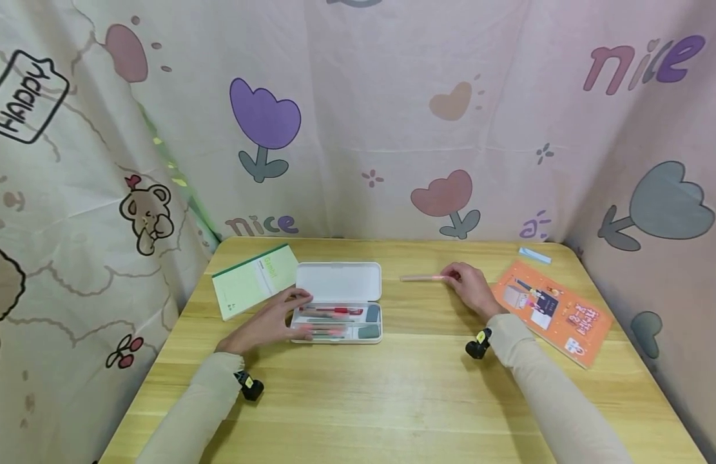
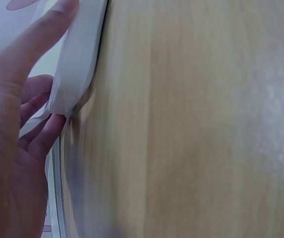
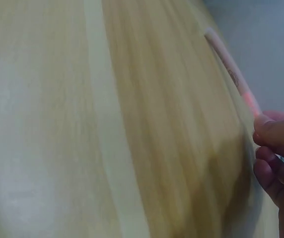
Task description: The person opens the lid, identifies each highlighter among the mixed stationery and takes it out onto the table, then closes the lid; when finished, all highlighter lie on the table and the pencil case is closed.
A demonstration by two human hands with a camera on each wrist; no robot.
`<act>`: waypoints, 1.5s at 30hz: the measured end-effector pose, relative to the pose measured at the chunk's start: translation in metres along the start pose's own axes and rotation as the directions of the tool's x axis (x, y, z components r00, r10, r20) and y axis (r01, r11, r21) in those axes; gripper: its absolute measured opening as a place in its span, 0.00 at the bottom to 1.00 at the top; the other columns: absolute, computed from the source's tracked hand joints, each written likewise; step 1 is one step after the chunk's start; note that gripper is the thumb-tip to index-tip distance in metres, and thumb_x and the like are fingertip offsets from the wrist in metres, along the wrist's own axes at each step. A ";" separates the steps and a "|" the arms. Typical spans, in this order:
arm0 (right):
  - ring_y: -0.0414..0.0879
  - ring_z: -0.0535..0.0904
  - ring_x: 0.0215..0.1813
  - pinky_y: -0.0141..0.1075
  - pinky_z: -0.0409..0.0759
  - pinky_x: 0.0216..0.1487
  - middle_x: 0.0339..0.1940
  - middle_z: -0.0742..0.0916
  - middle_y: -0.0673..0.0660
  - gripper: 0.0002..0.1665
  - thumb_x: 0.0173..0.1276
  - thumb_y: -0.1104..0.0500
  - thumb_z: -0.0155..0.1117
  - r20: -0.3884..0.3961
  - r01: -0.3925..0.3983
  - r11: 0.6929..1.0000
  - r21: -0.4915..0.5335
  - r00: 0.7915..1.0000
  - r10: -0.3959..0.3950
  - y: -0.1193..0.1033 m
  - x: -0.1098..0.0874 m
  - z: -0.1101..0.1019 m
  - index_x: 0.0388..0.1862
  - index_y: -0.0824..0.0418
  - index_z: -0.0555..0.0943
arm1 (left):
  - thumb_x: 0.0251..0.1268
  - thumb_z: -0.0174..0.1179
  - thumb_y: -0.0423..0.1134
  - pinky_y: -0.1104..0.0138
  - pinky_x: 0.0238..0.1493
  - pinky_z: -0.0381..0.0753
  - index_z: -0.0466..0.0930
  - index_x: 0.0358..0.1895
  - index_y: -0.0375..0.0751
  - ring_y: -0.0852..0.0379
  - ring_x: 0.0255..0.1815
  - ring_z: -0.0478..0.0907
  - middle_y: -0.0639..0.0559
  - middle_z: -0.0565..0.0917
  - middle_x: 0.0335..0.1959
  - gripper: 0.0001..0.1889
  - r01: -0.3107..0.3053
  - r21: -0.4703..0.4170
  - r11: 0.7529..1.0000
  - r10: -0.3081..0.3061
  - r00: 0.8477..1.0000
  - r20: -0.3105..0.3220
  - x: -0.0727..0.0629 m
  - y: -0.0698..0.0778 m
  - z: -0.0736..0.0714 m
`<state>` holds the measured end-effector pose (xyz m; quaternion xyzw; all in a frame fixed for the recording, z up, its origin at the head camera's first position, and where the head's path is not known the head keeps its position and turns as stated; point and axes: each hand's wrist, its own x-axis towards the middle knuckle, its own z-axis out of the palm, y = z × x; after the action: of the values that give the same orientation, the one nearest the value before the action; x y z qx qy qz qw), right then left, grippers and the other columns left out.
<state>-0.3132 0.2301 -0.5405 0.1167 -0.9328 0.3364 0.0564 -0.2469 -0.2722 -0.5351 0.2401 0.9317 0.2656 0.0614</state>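
An opened white pencil case (image 1: 338,281) lies on the table with its lid folded back. Inside are a red pen (image 1: 347,310), several other pens and grey-green blocks at the right end. My left hand (image 1: 266,325) grips the case's left end, thumb along the near side; in the left wrist view the thumb and fingers (image 2: 45,131) span the white case (image 2: 80,54). To the right of the case, my right hand (image 1: 469,288) pinches one end of a slim pale pink pen (image 1: 420,278). That pen (image 3: 230,67) points away from the fingertips in the right wrist view.
A green notebook (image 1: 254,280) lies left of the case. An orange booklet (image 1: 551,312) is beside the right forearm, with a small light-blue stick-like item (image 1: 534,256) behind it. Patterned curtains (image 1: 358,129) hang at the back and sides of the wooden table (image 1: 369,412).
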 end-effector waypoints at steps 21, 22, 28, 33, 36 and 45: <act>0.56 0.83 0.48 0.54 0.85 0.54 0.47 0.88 0.64 0.10 0.77 0.66 0.71 0.038 0.013 0.999 -0.036 0.999 -0.012 -0.001 -0.001 0.003 0.54 0.67 0.88 | 0.59 0.75 0.72 0.34 0.80 0.68 0.77 0.78 0.45 0.38 0.80 0.69 0.46 0.71 0.79 0.49 -0.011 0.003 1.000 0.011 1.000 -0.010 0.000 0.000 0.001; 0.55 0.83 0.48 0.54 0.85 0.54 0.47 0.88 0.64 0.09 0.77 0.66 0.71 0.038 0.012 0.999 -0.037 0.999 -0.011 -0.001 -0.001 0.003 0.53 0.67 0.88 | 0.59 0.75 0.72 0.34 0.80 0.68 0.77 0.78 0.45 0.38 0.80 0.69 0.46 0.71 0.79 0.49 -0.010 0.003 1.000 0.010 1.000 -0.011 0.000 0.000 0.001; 0.54 0.83 0.48 0.52 0.85 0.53 0.46 0.88 0.62 0.09 0.77 0.66 0.72 0.044 0.000 0.999 -0.040 0.999 0.002 -0.001 0.000 0.004 0.53 0.66 0.88 | 0.59 0.75 0.71 0.35 0.80 0.69 0.77 0.78 0.44 0.39 0.79 0.70 0.46 0.71 0.79 0.49 -0.010 0.005 1.000 0.010 1.000 -0.006 0.000 0.000 0.001; 0.54 0.83 0.48 0.52 0.86 0.53 0.46 0.87 0.62 0.09 0.77 0.65 0.72 0.041 -0.001 0.999 -0.045 0.999 0.003 0.000 -0.001 0.005 0.52 0.66 0.88 | 0.59 0.76 0.71 0.35 0.80 0.69 0.77 0.78 0.44 0.39 0.79 0.70 0.46 0.72 0.79 0.49 -0.009 -0.004 1.000 0.009 1.000 -0.007 0.000 0.000 0.001; 0.53 0.84 0.47 0.52 0.86 0.53 0.45 0.87 0.61 0.09 0.76 0.65 0.73 0.034 0.012 0.999 -0.045 0.999 -0.011 0.000 -0.002 0.005 0.52 0.66 0.89 | 0.59 0.76 0.71 0.35 0.80 0.69 0.77 0.78 0.44 0.39 0.78 0.70 0.46 0.72 0.78 0.49 -0.012 0.000 1.000 0.012 1.000 -0.008 0.000 0.000 0.001; 0.57 0.84 0.52 0.56 0.86 0.58 0.51 0.86 0.63 0.18 0.77 0.60 0.74 0.048 -0.003 0.999 -0.032 0.999 0.004 -0.001 -0.004 0.002 0.61 0.67 0.86 | 0.59 0.76 0.70 0.34 0.80 0.67 0.77 0.78 0.44 0.38 0.79 0.69 0.46 0.72 0.79 0.49 -0.008 0.008 1.000 0.008 1.000 -0.005 0.000 0.001 0.001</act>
<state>-0.3092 0.2288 -0.5419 0.1222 -0.9394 0.3184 0.0354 -0.2462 -0.2716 -0.5352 0.2436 0.9319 0.2628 0.0569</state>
